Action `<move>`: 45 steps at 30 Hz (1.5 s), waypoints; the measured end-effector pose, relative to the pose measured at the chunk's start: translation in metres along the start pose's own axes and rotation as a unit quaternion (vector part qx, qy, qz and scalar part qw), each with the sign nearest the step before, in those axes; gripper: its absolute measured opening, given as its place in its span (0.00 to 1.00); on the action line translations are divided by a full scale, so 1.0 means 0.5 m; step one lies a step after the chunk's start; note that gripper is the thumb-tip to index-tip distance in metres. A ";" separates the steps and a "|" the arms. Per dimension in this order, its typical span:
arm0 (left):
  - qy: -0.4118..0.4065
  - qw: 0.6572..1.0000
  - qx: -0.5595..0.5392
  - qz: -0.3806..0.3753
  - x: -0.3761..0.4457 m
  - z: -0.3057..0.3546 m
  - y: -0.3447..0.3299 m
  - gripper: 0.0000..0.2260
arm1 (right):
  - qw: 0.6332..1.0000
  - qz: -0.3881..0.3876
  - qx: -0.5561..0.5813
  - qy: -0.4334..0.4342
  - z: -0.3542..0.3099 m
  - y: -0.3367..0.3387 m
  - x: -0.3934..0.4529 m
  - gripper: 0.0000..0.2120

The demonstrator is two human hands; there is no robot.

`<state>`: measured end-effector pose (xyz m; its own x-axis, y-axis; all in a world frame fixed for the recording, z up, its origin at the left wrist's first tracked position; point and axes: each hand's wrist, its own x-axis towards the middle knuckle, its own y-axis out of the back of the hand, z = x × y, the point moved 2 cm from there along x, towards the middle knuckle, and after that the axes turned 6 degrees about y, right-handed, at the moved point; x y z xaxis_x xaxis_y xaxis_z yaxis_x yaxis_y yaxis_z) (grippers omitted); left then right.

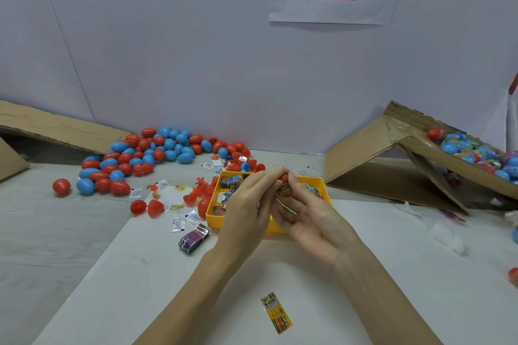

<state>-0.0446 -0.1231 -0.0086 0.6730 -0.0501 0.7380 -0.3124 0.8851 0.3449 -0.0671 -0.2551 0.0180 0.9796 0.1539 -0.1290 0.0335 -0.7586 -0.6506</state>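
Observation:
Both my hands meet above a yellow tray (210, 214) in the middle of the table. Between them is a red plastic egg (285, 187) with a printed film sleeve around its lower part. My left hand (246, 210) pinches the egg's top from the left with thumb and fingertips. My right hand (311, 213) cups the egg from the right and below, thumb on its side. The tray holds several folded printed sleeves (231, 181).
A heap of bare red and blue eggs (157, 154) lies at the back left. A cardboard box (420, 159) at right holds wrapped eggs (473, 152). A purple sleeve bundle (194, 238), a flat yellow sleeve (277, 311), small sachets and open red egg halves (147, 207) lie around.

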 end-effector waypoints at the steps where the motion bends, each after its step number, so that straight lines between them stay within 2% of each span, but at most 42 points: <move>1: 0.001 1.000 0.003 0.001 0.000 0.001 0.000 0.15 | 1.000 -0.006 -0.004 0.006 -0.001 -0.002 -0.001 0.20; 3: -0.002 1.000 0.019 0.003 0.002 0.001 0.002 0.14 | 0.995 -0.007 -0.091 0.042 -0.003 -0.001 -0.001 0.16; 5: -0.004 0.999 0.055 0.002 0.004 0.001 0.007 0.15 | 0.960 0.027 -0.259 0.100 -0.015 0.007 0.003 0.18; 7: 0.016 0.997 0.073 -0.002 0.006 -0.003 0.010 0.17 | 0.933 0.046 -0.327 0.139 -0.054 0.016 0.014 0.19; 8: 0.032 0.997 0.075 -0.004 0.007 -0.005 0.011 0.19 | 0.940 0.049 -0.303 0.151 -0.089 0.021 0.021 0.19; 10: 0.057 0.995 0.082 -0.009 0.008 -0.008 0.010 0.21 | 0.975 0.063 -0.134 0.165 -0.194 0.039 0.038 0.19; 12: 0.047 0.994 0.097 -0.025 0.008 -0.008 0.006 0.20 | 0.977 0.095 0.055 0.185 -0.303 0.059 0.046 0.25; 13: 0.038 0.993 0.107 -0.035 0.006 -0.007 0.004 0.19 | 0.973 0.112 0.089 0.182 -0.340 0.068 0.049 0.30; 15: 0.026 0.990 0.128 -0.057 0.002 -0.007 0.001 0.19 | 0.980 0.106 0.065 0.153 -0.363 0.085 0.058 0.35; 16: 0.023 0.988 0.137 -0.067 0.003 -0.008 0.000 0.19 | 0.986 0.093 0.039 0.135 -0.351 0.092 0.064 0.34; 21: 0.023 0.983 0.163 -0.083 0.001 -0.023 -0.001 0.12 | 0.995 0.046 -0.037 0.081 -0.199 0.104 0.080 0.20; 25: 0.035 0.979 0.189 -0.068 0.004 -0.029 0.010 0.06 | 0.998 0.015 -0.037 0.048 -0.079 0.090 0.090 0.16; 27: 0.058 0.978 0.196 -0.052 0.007 -0.035 0.018 0.06 | 0.998 0.007 -0.048 0.043 -0.042 0.084 0.095 0.16; 30: 0.158 0.968 0.193 0.003 0.022 -0.067 0.049 0.08 | 0.996 0.001 -0.057 0.063 -0.025 0.087 0.101 0.14; 32: 0.237 0.946 0.219 0.032 0.051 -0.107 0.082 0.10 | 0.997 0.009 -0.041 0.067 -0.025 0.092 0.102 0.14; 34: 0.291 0.909 0.296 0.032 0.095 -0.157 0.128 0.12 | 0.997 0.015 -0.034 0.066 -0.024 0.096 0.106 0.13; 36: 0.318 0.863 0.392 0.006 0.135 -0.208 0.186 0.13 | 0.997 0.016 -0.031 0.068 -0.024 0.096 0.107 0.13; 39: 0.329 0.781 0.526 -0.074 0.153 -0.291 0.273 0.15 | 0.997 0.016 -0.023 0.076 -0.024 0.097 0.106 0.13; 41: 0.337 0.741 0.575 -0.082 0.139 -0.341 0.314 0.14 | 0.996 0.012 -0.017 0.082 -0.025 0.099 0.108 0.13; 45: 0.391 0.720 0.573 -0.028 0.109 -0.398 0.350 0.23 | 0.996 0.012 -0.024 0.084 -0.020 0.099 0.111 0.13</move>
<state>0.0707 0.1210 -0.0236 0.7381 0.6011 0.3065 -0.3159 -0.0936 0.9442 -0.0092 -0.2907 -0.0138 0.9995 0.0299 -0.0137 0.0153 -0.7906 -0.6121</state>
